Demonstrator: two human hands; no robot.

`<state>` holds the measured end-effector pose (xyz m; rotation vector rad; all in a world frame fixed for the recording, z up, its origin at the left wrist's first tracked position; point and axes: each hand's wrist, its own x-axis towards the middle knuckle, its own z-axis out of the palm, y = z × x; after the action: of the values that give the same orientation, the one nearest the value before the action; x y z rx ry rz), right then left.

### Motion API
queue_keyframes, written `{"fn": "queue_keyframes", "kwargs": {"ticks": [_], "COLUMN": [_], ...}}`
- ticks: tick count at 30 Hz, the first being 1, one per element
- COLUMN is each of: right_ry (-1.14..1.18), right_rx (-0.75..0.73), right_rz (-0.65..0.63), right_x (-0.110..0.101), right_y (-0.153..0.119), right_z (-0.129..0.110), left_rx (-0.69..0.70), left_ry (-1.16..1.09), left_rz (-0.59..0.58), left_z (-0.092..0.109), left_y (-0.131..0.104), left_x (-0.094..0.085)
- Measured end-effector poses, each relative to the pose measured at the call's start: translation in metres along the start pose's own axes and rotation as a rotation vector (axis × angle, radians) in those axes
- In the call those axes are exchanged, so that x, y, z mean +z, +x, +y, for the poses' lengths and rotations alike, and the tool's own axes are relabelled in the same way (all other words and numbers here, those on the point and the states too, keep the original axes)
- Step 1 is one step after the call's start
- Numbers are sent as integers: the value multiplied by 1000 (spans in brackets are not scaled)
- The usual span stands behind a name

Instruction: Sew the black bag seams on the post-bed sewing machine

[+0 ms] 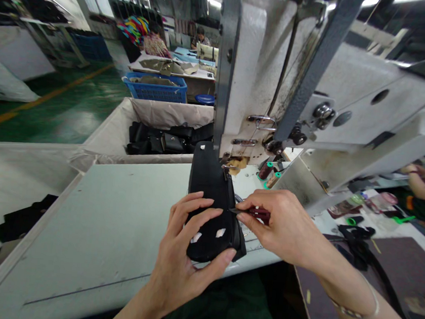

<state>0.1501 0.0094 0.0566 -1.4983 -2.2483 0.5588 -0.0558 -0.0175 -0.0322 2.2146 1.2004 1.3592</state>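
Note:
A long black piece [211,179] with a rounded near end and small white patches lies by the needle area of a large sewing machine [256,84]. My left hand [188,242] holds its near end, fingertips on the top face and thumb at the near edge. In my right hand [279,225] is a small dark red tool [259,213], pinched between thumb and fingers. The pointed metal tip of the tool meets the right edge of the black piece, close to my left fingertips.
A cloth-lined bin [103,130] with black pieces stands behind the pale table [118,220]. Thread spools [266,170] sit right of the needle area. Farther right are black straps [361,242] and a person's arm [424,185]. A blue basket [159,91] stands beyond.

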Motion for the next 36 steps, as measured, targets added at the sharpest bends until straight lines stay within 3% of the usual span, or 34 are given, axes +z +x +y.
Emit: {"fn": "queue_keyframes", "kwargs": {"ticks": [11,17,20,22,24,26,27,30,32,34,36], "right_ry": [5,-29,39,124,281,546,682,1053,1398,1736,1950], "right_rx": [-395,-561,-527,-386,-136,165,258,604,767,786,719], "right_rz": [-92,-133,-135,-46,147,379,422,446,287,250,313], "right_x": [-2,-2,-6,-1,18,56,81,161,200,219,222], "right_y": [15,27,26,14,-9,-40,-57,-98,-109,-105,-90], "right_z": [30,42,48,55,60,61,59,42,28,19,18], "left_rx": [-32,-34,-43,-61,-70,-54,-46,-48,-56,-52,-47], "left_ry": [-84,-79,-52,6,103,187,207,230,277,331,354], "left_rz": [100,83,81,99,105,66,29,-73,-105,-113,-102], "left_z": [-3,-5,-2,1,7,14,17,23,24,23,24], "left_y": [3,3,4,4,5,7,9,16,20,22,22], "left_x": [11,13,11,7,0,-9,-13,-19,-16,-8,1]}}
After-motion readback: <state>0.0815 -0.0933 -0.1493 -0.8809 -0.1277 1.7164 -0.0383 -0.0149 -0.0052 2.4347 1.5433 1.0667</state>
